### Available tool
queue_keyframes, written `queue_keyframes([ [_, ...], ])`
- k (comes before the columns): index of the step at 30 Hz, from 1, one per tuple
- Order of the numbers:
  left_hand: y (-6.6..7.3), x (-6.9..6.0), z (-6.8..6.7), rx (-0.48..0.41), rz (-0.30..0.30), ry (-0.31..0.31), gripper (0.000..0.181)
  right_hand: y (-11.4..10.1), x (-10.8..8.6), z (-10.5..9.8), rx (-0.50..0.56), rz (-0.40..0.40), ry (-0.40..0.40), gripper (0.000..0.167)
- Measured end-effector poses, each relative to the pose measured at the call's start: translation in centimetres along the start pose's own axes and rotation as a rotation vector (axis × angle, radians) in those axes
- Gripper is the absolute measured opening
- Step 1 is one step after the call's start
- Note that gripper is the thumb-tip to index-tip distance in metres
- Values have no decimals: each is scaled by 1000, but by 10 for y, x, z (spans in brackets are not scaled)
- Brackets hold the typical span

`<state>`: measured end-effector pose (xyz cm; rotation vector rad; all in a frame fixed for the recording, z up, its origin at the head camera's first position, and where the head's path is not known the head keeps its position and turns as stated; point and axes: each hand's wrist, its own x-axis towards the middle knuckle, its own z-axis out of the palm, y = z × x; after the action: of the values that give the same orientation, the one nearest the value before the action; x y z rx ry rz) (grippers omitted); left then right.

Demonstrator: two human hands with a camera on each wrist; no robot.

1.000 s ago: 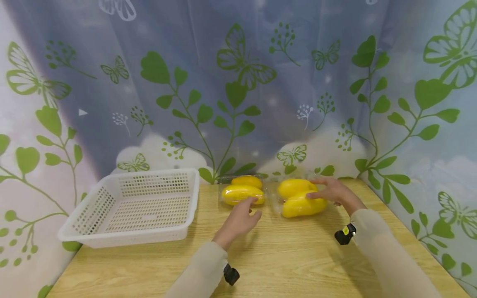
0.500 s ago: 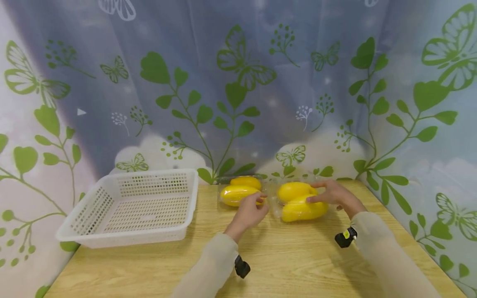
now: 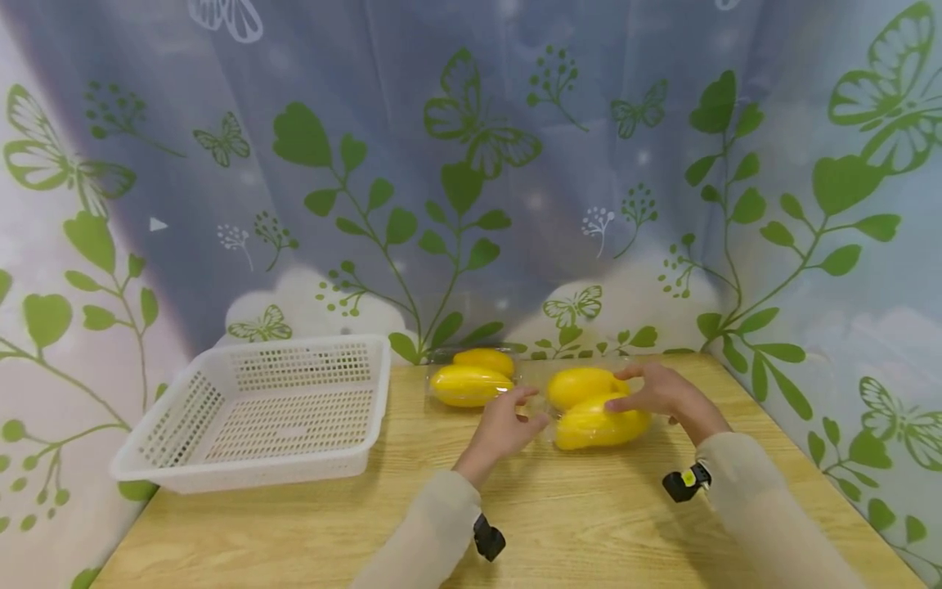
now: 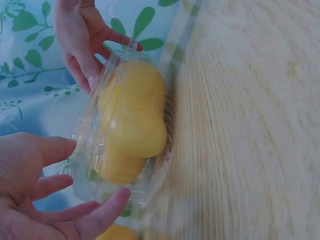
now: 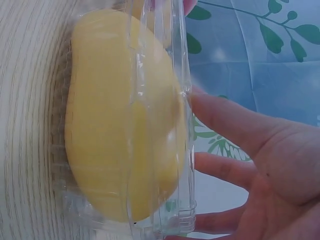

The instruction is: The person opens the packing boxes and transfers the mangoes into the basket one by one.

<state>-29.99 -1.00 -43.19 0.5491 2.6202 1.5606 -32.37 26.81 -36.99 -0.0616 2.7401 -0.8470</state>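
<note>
A clear plastic box (image 4: pixel 85 175) with two yellow mangoes (image 3: pixel 599 421) inside lies on the table. My right hand (image 3: pixel 673 399) holds it at its right end, thumb and fingers spread across the lid; the right wrist view shows thumb and fingers (image 5: pixel 225 167) at the lid's surface. My left hand (image 3: pixel 504 429) is at the box's left end, its fingers spread and holding nothing. In the left wrist view its fingers (image 4: pixel 57 147) come close to the plastic; whether they touch, I cannot tell. A second clear box with mangoes (image 3: pixel 471 384) stands left of it.
A white perforated plastic basket (image 3: pixel 294 466) stands on the left of the wooden table (image 3: pixel 574 523). Behind the table hangs a curtain (image 3: pixel 508 204) with green leaves and butterflies. Black cameras (image 3: pixel 489 537) are worn at both wrists.
My left hand has moved right, from the left box of mangoes to the right box's left end. The right box has slid slightly toward me with my right hand on it.
</note>
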Motion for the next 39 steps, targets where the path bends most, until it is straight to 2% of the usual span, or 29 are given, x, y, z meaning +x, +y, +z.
queue_keyframes([
  [13, 5, -4, 5, -149, -27, -41, 59, 1, -16, 1, -79, -9, 4, 107],
  [22, 2, -17, 3, -104, -47, -21, 59, -3, -25, 6, -119, -8, 7, 107],
  [39, -1, -41, -3, -152, -34, -24, 57, -12, -44, 21, -134, -73, 10, 102],
])
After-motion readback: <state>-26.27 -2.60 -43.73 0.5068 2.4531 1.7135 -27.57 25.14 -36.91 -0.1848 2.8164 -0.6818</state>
